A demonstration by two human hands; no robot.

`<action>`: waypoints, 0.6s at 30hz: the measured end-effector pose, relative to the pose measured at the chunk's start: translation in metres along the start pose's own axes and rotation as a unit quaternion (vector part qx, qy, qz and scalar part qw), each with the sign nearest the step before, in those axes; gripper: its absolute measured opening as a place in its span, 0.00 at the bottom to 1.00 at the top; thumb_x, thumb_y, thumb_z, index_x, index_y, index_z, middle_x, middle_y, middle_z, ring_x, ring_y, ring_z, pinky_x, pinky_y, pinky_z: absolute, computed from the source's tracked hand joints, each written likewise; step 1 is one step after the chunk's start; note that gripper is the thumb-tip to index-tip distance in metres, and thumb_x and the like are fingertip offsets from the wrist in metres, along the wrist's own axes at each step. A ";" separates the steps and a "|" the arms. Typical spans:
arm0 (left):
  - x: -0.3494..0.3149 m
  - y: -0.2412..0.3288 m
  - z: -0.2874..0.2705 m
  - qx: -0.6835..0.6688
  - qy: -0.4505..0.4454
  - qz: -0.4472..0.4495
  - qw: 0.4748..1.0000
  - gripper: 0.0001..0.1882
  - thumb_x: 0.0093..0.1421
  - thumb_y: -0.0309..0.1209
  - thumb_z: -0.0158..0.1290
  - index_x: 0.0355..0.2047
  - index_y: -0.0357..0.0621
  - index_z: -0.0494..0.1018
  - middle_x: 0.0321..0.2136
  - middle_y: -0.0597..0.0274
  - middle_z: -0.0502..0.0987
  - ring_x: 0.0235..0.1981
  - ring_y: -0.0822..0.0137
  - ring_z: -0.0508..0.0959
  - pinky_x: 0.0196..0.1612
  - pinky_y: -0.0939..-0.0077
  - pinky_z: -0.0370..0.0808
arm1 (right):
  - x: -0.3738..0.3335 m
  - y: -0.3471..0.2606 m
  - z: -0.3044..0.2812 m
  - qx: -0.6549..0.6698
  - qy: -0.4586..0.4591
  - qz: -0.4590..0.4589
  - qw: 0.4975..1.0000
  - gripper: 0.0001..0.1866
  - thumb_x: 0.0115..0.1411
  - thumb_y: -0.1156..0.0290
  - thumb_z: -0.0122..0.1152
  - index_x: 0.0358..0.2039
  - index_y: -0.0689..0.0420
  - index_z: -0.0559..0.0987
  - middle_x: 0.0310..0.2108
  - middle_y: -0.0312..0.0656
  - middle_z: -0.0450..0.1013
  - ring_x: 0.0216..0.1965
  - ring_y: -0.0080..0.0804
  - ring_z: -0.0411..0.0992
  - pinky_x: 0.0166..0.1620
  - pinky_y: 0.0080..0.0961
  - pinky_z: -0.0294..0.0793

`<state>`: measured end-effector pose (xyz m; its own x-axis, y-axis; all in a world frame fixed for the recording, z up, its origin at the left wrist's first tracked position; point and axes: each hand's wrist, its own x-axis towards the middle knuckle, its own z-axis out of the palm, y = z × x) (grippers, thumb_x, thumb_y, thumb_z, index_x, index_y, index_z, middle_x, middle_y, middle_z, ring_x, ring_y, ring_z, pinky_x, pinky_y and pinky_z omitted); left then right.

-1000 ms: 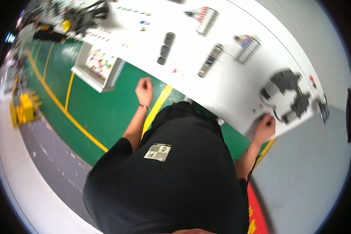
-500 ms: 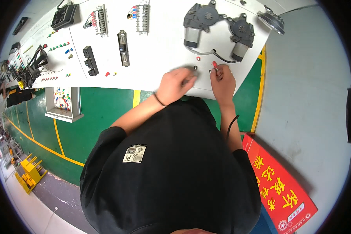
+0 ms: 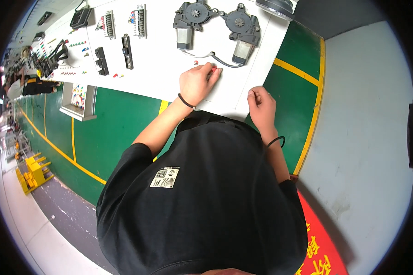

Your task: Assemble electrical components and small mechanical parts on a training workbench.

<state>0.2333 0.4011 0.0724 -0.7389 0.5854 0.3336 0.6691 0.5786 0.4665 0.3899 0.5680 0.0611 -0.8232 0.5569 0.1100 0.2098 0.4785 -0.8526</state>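
Observation:
At the near right part of a white board [image 3: 160, 73], my left hand [image 3: 195, 85] has thumb and fingers closed around a small red plug [image 3: 214, 68]. A round socket with a reddish rim [image 3: 196, 63] lies just beyond its knuckles. My right hand [image 3: 263, 105] is at the board's right edge, fingers curled in. What it holds, if anything, is hidden. Beyond my hands, two window-lift motors [image 3: 197, 13] [image 3: 240, 23] sit on the board, joined by a dark cable [image 3: 222, 61] that passes a small hole.
Left on the board are two black switch strips [image 3: 101, 61] [image 3: 127, 52] and two terminal blocks [image 3: 107, 24] [image 3: 139, 22]. A round lamp-like part [image 3: 276, 7] stands at the far right corner. An open drawer [image 3: 78, 114] juts out at left. A red sign [image 3: 323, 247] leans by the grey wall [image 3: 358, 114].
My left hand has come to the red plug, which was at my right hand. My right hand has drawn back to the board's right edge. The view has shifted rightward.

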 end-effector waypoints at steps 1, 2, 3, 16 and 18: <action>0.001 0.005 -0.002 0.006 0.002 -0.006 1.000 0.10 0.59 0.38 0.60 0.33 0.47 0.73 0.23 0.60 0.78 0.24 0.55 0.80 0.27 0.62 0.77 | 0.001 0.004 -0.005 0.007 -0.011 -0.002 1.000 0.05 0.61 0.72 0.61 0.31 0.59 0.77 0.22 0.42 0.73 0.21 0.32 0.71 0.26 0.28 0.70; 0.002 0.011 -0.003 0.017 0.004 -0.028 0.999 0.11 0.59 0.38 0.60 0.32 0.47 0.72 0.24 0.59 0.78 0.24 0.54 0.80 0.27 0.63 0.76 | 0.002 0.007 -0.009 0.011 -0.019 -0.005 1.000 0.05 0.61 0.72 0.61 0.31 0.59 0.77 0.22 0.42 0.73 0.21 0.32 0.71 0.26 0.28 0.70; 0.002 0.015 -0.004 0.028 0.005 -0.048 0.998 0.12 0.59 0.39 0.61 0.31 0.47 0.72 0.24 0.57 0.77 0.23 0.53 0.79 0.27 0.64 0.76 | 0.002 0.010 -0.012 0.020 -0.035 -0.007 0.999 0.04 0.61 0.73 0.61 0.30 0.59 0.77 0.22 0.42 0.73 0.21 0.33 0.71 0.26 0.27 0.70; -0.002 0.006 0.026 0.017 0.042 -0.101 0.994 0.17 0.63 0.38 0.58 0.22 0.41 0.71 0.18 0.45 0.72 0.17 0.46 0.68 0.24 0.60 0.70 | 0.024 -0.078 -0.053 0.707 -0.403 -0.043 0.580 0.25 0.71 0.54 0.45 0.27 0.64 0.75 0.23 0.44 0.72 0.27 0.33 0.71 0.46 0.36 0.75; 0.004 0.034 0.018 0.002 0.001 -0.190 0.982 0.13 0.63 0.40 0.59 0.31 0.44 0.75 0.22 0.54 0.76 0.21 0.60 0.69 0.31 0.65 0.72 | 0.029 -0.126 -0.053 0.802 -0.466 -0.129 0.350 0.30 0.74 0.54 0.39 0.16 0.57 0.68 0.15 0.39 0.65 0.19 0.31 0.64 0.46 0.39 0.73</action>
<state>0.2545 0.4327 0.0750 -0.9354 0.3259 0.1373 0.3453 0.7578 0.5537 0.3676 0.5597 0.1987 -0.6769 -0.1866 0.7121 0.1154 -0.9823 -0.1477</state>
